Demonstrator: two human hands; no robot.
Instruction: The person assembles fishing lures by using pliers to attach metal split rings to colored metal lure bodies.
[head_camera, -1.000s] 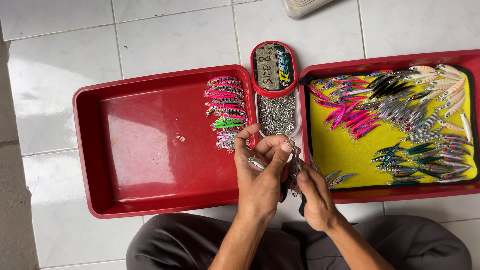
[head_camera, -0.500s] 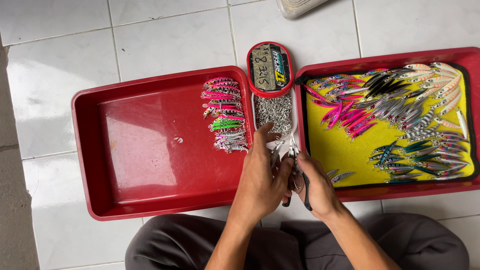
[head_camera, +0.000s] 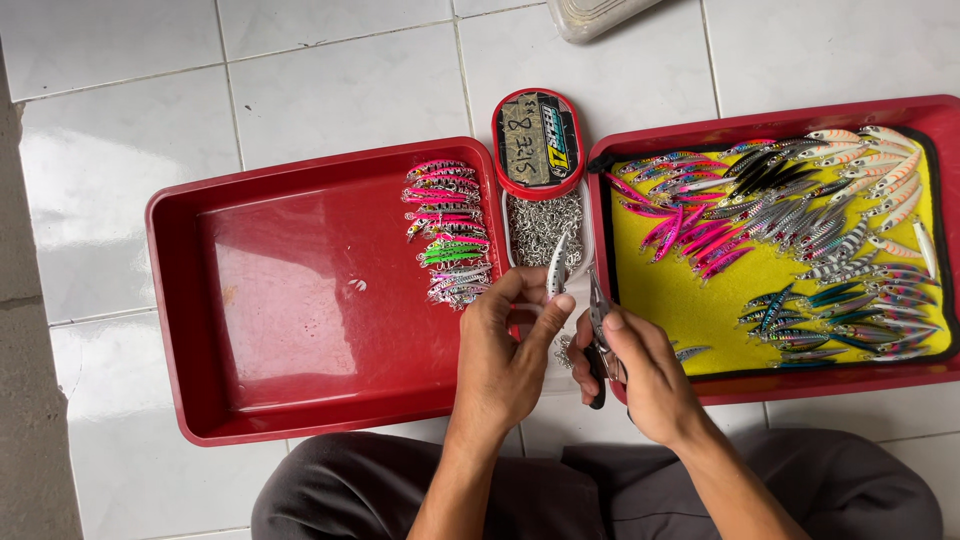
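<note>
My left hand (head_camera: 505, 345) pinches a small silver fishing lure (head_camera: 557, 268) upright between thumb and fingers, over the clear box of small metal rings (head_camera: 545, 228). My right hand (head_camera: 640, 370) grips small dark-handled pliers (head_camera: 598, 325), jaws pointing up beside the lure. A row of pink, green and silver lures (head_camera: 445, 230) lies along the right side of the left red tray (head_camera: 270, 300). Many loose lures (head_camera: 800, 225) lie on a yellow mat (head_camera: 700, 310) in the right red tray (head_camera: 780, 385).
The box's red lid (head_camera: 538, 142) lies just beyond the rings. A pale grey object (head_camera: 600, 15) sits at the top edge. White floor tiles surround the trays. My dark-trousered legs (head_camera: 370, 490) are at the bottom.
The left hand has shifted slightly and now holds the silver lure upright over the ring box. The right hand has brought the pliers up beside it.
</note>
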